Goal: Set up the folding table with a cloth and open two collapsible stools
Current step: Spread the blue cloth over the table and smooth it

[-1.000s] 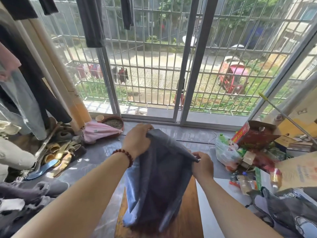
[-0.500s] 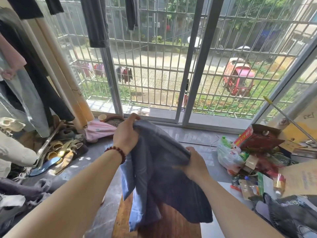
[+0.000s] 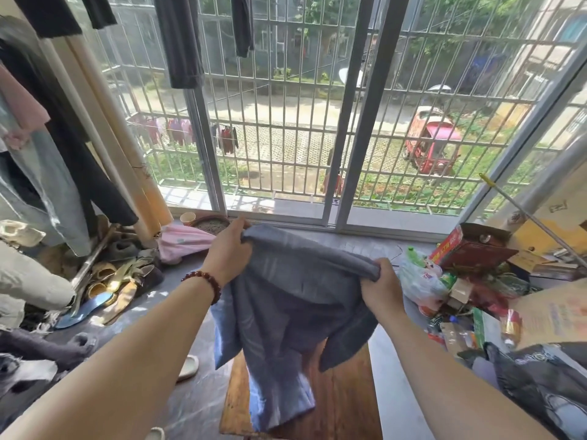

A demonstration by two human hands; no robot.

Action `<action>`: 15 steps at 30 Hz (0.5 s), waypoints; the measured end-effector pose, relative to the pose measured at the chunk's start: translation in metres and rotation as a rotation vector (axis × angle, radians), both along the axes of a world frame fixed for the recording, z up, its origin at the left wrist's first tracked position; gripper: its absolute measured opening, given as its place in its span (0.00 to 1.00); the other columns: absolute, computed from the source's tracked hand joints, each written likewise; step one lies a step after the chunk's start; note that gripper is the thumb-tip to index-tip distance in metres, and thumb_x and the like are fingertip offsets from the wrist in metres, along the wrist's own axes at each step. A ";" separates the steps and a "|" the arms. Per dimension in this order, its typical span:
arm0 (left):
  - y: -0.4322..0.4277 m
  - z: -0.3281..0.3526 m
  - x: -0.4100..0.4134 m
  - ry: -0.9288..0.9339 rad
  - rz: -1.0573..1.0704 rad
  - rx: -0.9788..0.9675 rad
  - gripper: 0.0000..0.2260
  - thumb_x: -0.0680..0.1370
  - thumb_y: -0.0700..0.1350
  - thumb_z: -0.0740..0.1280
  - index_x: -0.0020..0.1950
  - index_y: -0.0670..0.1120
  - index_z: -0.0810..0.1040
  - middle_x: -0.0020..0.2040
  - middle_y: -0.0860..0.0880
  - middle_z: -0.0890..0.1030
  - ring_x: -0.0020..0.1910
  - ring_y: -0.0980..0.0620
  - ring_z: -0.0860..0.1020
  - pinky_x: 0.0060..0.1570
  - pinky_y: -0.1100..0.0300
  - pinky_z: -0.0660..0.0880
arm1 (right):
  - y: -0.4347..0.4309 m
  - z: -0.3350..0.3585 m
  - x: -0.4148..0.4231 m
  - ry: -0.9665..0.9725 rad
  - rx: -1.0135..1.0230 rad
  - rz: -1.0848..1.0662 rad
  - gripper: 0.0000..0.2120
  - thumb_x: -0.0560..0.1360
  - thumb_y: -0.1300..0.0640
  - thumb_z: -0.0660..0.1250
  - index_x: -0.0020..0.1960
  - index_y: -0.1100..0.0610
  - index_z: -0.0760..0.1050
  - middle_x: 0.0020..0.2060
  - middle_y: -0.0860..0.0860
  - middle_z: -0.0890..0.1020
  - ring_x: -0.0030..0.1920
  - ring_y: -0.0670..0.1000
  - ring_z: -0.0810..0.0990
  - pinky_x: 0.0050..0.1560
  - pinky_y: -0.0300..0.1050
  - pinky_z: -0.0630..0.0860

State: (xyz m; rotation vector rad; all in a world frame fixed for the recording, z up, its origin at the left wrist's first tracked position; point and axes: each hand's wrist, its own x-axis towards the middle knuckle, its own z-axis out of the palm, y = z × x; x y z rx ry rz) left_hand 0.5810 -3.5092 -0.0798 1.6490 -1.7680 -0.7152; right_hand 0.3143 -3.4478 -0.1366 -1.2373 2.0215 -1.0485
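Note:
A grey-blue cloth [image 3: 286, 306] hangs in the air in front of me, partly unfolded, its lower end drooping over a brown wooden table top [image 3: 343, 398]. My left hand [image 3: 227, 249], with a bead bracelet on the wrist, grips the cloth's upper left edge. My right hand [image 3: 379, 287] grips the upper right edge, lower and nearer to me. The cloth hides most of the table top. No stools show in this view.
A barred sliding window [image 3: 317, 122] fills the wall ahead. Shoes and slippers [image 3: 111, 281] and hanging clothes [image 3: 47, 154] crowd the left. A pile of bags, bottles and a red box [image 3: 470, 246] lies at the right. A pink bag [image 3: 181, 242] sits by the window.
Both hands have drawn apart and spread the cloth wider. The right hand shifted to the right along the top edge, and more of the cloth has fallen open over the table top.

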 end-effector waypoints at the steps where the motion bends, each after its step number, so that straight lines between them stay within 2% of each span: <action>1: 0.002 0.000 0.007 -0.022 -0.033 0.023 0.10 0.73 0.41 0.68 0.52 0.44 0.72 0.45 0.48 0.78 0.47 0.46 0.77 0.44 0.56 0.73 | 0.005 0.001 0.000 0.042 0.040 0.033 0.14 0.70 0.57 0.70 0.51 0.55 0.67 0.44 0.50 0.76 0.46 0.54 0.76 0.40 0.44 0.68; 2: 0.005 0.000 0.015 -0.057 -0.085 0.059 0.17 0.69 0.46 0.74 0.51 0.44 0.71 0.44 0.49 0.78 0.45 0.49 0.76 0.43 0.56 0.73 | 0.011 0.000 0.001 0.105 0.064 0.081 0.20 0.66 0.55 0.74 0.52 0.55 0.67 0.46 0.50 0.76 0.47 0.53 0.76 0.43 0.43 0.69; 4: 0.010 -0.005 0.027 -0.125 -0.204 0.110 0.27 0.59 0.52 0.79 0.50 0.44 0.71 0.43 0.49 0.78 0.41 0.52 0.76 0.42 0.56 0.74 | 0.022 -0.010 0.004 0.276 0.143 0.167 0.25 0.65 0.60 0.73 0.58 0.55 0.67 0.53 0.52 0.75 0.53 0.54 0.75 0.48 0.41 0.68; 6: 0.015 -0.016 0.036 -0.194 -0.256 0.115 0.24 0.60 0.48 0.78 0.48 0.44 0.71 0.42 0.49 0.79 0.42 0.51 0.77 0.43 0.56 0.75 | 0.032 -0.021 0.008 0.357 0.242 0.194 0.23 0.67 0.66 0.66 0.61 0.56 0.69 0.56 0.54 0.76 0.56 0.56 0.75 0.48 0.40 0.69; 9: 0.022 -0.031 0.047 -0.244 -0.258 0.041 0.08 0.65 0.44 0.67 0.42 0.50 0.73 0.40 0.48 0.81 0.44 0.45 0.80 0.45 0.55 0.75 | 0.045 -0.027 0.021 0.441 0.346 0.125 0.13 0.71 0.66 0.58 0.51 0.55 0.76 0.50 0.57 0.81 0.51 0.58 0.78 0.42 0.41 0.69; 11: 0.031 -0.034 0.054 -0.271 -0.219 -0.003 0.07 0.66 0.38 0.65 0.40 0.49 0.76 0.41 0.47 0.82 0.44 0.45 0.80 0.45 0.59 0.74 | 0.051 -0.031 0.030 0.444 0.338 0.060 0.11 0.73 0.66 0.57 0.42 0.55 0.75 0.46 0.58 0.81 0.48 0.59 0.79 0.39 0.41 0.66; 12: 0.036 -0.036 0.057 -0.297 -0.189 -0.019 0.08 0.67 0.37 0.65 0.41 0.48 0.78 0.42 0.47 0.83 0.45 0.45 0.80 0.45 0.59 0.73 | 0.054 -0.033 0.033 0.410 0.316 0.014 0.11 0.73 0.66 0.57 0.41 0.55 0.75 0.45 0.58 0.81 0.47 0.60 0.79 0.39 0.42 0.67; 15: 0.046 -0.040 0.069 -0.364 -0.121 -0.069 0.09 0.69 0.37 0.64 0.44 0.49 0.79 0.47 0.48 0.82 0.48 0.45 0.79 0.45 0.58 0.73 | 0.059 -0.036 0.045 0.310 0.250 -0.158 0.11 0.73 0.65 0.57 0.47 0.59 0.77 0.48 0.59 0.79 0.47 0.60 0.78 0.43 0.47 0.74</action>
